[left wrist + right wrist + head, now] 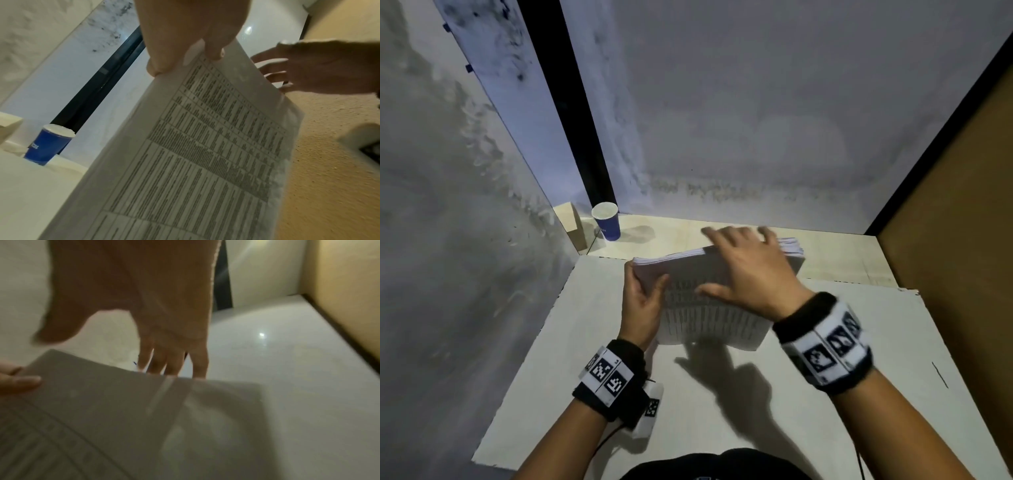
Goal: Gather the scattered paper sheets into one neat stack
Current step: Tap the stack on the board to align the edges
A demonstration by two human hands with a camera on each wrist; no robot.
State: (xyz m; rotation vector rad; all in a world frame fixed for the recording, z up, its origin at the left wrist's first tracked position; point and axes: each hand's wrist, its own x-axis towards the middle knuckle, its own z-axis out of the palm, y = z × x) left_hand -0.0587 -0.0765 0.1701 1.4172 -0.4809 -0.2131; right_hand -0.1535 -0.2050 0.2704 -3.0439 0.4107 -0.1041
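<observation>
A stack of printed paper sheets (709,315) (205,154) (123,410) with tables of text is tilted up off the white board, its lower edge near the surface. My left hand (643,298) (191,32) pinches the stack's upper left corner, thumb in front and fingers behind. My right hand (753,267) (318,68) (144,296) lies over the top edge with straight, spread fingers reaching behind the sheets. Its thumb points left in front of the page. The top edges of the sheets fan slightly at the right.
A blue paper cup (607,222) (48,144) stands at the back left beside a small wooden block (573,226). The white board (585,359) covers the table. Grey walls close the left and back; a brown partition (962,240) closes the right.
</observation>
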